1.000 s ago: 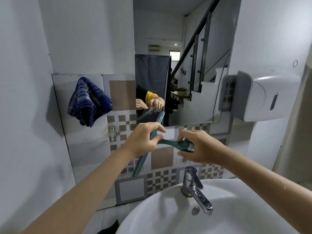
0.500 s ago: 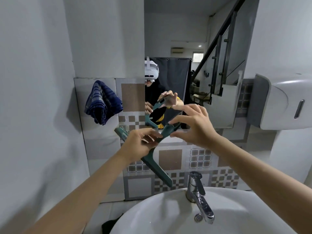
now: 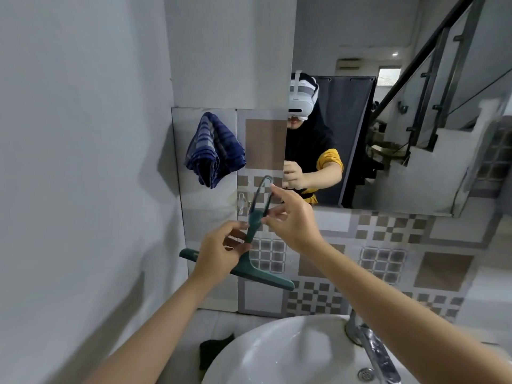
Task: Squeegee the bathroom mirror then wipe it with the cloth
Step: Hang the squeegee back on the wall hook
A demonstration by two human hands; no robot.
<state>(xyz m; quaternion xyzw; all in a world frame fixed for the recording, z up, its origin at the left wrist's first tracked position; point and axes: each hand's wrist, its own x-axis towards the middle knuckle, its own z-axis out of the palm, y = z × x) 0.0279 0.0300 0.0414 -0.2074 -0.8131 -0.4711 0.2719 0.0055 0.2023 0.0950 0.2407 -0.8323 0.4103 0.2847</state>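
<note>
We're at the squeegee stage, tool in hand but not on the glass. Left hand (image 3: 221,249) grip: fingers curled round the squeegee (image 3: 243,245) at the lower handle, just above the blade bar, which sticks out to both sides below that grip and tilts down to the right. Right hand (image 3: 291,217) grip: fingertips pinch the handle higher up, near the loop end, which rises above and slightly left of that grip, close to a small wall hook (image 3: 241,202); we can't tell whether loop and hook touch. The mirror (image 3: 388,120) sits up and to the right of both grips, well clear of the blade, and we see no streaks or water on it. The blue striped cloth (image 3: 214,153) hangs on the tile wall up and left of the left grip, untouched, so the wipe step isn't started. Our read: we're either hanging the tool on that hook or taking it off; the frame doesn't settle it. If starting, the next move needs one firm grip on the handle, blade turned flat to the glass at the top edge, then a downward pull. The sink (image 3: 277,353) lies below both grips.
</note>
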